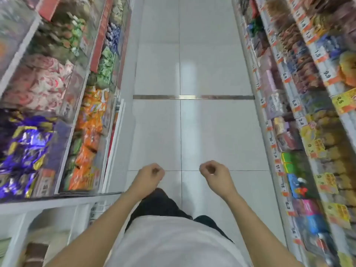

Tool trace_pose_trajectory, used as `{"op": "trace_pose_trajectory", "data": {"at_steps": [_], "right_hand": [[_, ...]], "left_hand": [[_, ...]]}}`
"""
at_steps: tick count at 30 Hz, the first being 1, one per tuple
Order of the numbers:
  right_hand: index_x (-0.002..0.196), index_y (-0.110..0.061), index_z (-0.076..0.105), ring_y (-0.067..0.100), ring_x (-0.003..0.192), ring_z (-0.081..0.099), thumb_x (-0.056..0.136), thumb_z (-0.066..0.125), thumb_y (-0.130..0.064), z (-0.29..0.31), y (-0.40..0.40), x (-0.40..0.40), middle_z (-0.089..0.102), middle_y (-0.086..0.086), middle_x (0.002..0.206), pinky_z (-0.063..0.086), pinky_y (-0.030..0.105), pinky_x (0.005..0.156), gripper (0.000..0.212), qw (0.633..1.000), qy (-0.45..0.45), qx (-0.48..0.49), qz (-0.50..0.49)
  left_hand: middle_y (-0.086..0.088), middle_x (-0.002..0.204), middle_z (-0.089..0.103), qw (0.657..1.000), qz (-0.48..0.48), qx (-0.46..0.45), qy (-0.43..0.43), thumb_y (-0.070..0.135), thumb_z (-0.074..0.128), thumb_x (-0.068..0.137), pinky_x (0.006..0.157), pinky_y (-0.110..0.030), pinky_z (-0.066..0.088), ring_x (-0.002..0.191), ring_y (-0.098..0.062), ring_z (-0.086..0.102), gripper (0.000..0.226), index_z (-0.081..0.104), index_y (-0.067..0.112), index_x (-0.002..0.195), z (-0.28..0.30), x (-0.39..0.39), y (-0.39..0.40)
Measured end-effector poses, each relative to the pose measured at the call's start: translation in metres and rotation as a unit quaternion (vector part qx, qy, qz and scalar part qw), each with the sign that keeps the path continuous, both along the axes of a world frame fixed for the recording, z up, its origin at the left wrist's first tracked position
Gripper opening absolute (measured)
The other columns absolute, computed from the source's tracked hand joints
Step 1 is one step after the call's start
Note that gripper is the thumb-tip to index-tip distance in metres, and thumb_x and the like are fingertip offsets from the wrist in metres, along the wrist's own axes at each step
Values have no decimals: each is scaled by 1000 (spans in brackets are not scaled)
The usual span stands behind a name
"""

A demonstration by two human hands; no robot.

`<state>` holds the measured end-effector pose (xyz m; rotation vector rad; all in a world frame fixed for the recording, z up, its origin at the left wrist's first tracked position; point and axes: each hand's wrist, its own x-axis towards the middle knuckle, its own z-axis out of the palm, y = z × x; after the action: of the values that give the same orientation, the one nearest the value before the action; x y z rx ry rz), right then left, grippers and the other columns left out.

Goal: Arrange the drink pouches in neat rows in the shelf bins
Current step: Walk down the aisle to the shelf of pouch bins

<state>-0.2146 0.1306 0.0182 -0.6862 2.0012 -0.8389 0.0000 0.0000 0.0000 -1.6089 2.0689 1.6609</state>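
Note:
I look down a shop aisle with both arms held out over the white floor. My left hand [149,175] is curled into a loose fist and holds nothing. My right hand [213,173] is curled the same way, also with nothing in it. Clear-fronted shelf bins [63,120] line the left side, a good way left of my left hand. One holds orange pouches [90,120], another green pouches [105,66], another shiny purple packets [25,147]. The picture is blurred, so I cannot tell which packets are drink pouches.
White tiled floor [192,74] runs ahead between the two shelf rows, crossed by a metal strip [192,97]. The right shelves [300,116] carry boxed and bagged goods with orange and yellow price tags. A white shelf ledge [57,201] juts out at lower left.

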Motion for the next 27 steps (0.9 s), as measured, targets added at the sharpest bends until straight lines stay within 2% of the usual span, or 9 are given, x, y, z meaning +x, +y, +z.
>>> {"op": "trace_pose_trajectory", "data": {"at_steps": [2,4,10,14,19,23,27], "right_hand": [[90,-18,71,3,85,65,93,64,-24,1,-36,-14,72,-9,88,49,13,76,10,999,8,-13,29],[90,-18,71,0,84,64,93,64,-22,7,-78,-27,72,-10,88,47,9,74,9,998,2,-23,56],[93,-20,71,1,84,65,93,65,-24,3,-211,-64,72,-11,89,50,12,74,7,995,0,-20,95],[94,-23,69,2,87,65,93,64,-27,10,-297,-95,71,-12,90,52,18,78,7,993,4,6,119],[94,-26,68,1,90,64,94,63,-30,23,-384,-152,70,-13,91,53,23,81,6,993,-1,32,116],[93,-28,68,1,90,65,94,63,-32,21,-447,-212,70,-15,89,53,23,81,6,994,4,50,97],[102,-24,67,-2,91,63,95,62,-38,12,-521,-285,68,-17,95,49,19,79,16,989,5,89,120]], "left_hand": [[6,82,69,1000,-8,0,-24,34,54,93,70,-23,48,80,-10,65,15,65,25,87,-2,-2,-14],[10,85,68,998,-30,11,-59,41,51,94,71,-22,48,81,-7,63,18,63,28,90,-1,-2,-28],[6,88,68,992,-29,55,-111,47,47,93,77,-32,54,83,-13,64,26,61,26,91,-17,-28,-120],[10,85,67,993,-51,56,-94,44,48,94,73,-27,53,79,-8,63,21,61,29,89,-14,-65,-217],[15,95,64,993,-80,33,-82,41,48,96,69,-18,47,84,-1,58,17,61,30,97,3,-130,-354],[15,98,63,992,-105,15,-69,39,48,96,68,-17,45,86,-3,59,18,61,28,100,10,-200,-462],[13,95,64,990,-129,2,-60,38,49,96,73,-24,51,84,-6,61,17,62,27,96,10,-289,-564]]}}
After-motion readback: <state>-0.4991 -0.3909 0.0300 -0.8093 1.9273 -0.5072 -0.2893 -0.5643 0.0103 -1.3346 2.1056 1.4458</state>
